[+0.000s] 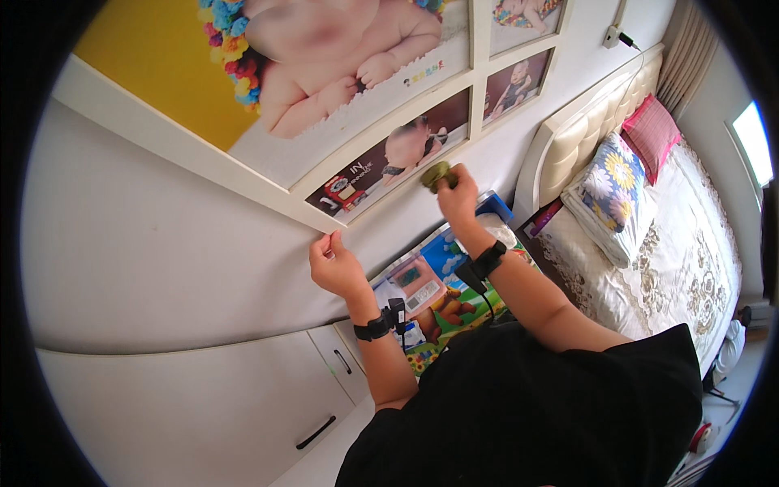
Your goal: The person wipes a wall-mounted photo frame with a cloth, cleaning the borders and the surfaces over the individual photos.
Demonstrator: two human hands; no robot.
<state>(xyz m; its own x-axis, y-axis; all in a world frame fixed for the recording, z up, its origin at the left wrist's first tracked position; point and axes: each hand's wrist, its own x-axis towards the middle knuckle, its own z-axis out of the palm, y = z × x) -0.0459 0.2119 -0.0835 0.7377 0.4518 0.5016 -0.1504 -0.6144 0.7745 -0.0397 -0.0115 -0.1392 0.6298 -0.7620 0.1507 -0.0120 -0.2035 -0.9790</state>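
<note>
A large white multi-opening picture frame (pixel 268 210) with printed photos hangs on the white wall. My left hand (pixel 338 265) is at the frame's lower corner, thumb and fingertips pinched together at its edge; whether they grip the frame cannot be told. My right hand (pixel 459 195) holds a crumpled olive-green cloth (pixel 437 176) against or just in front of the frame's lower rail, beneath the small photos. Both wrists wear black straps with small cabled devices.
Below stands a surface with a colourful cartoon cover (pixel 450 304) bearing packets and a blue box (pixel 496 207). A white cabinet (pixel 213 402) with black handles is at lower left. At right is a bed (pixel 681 255) with pillows; a charger (pixel 611 38) hangs above it.
</note>
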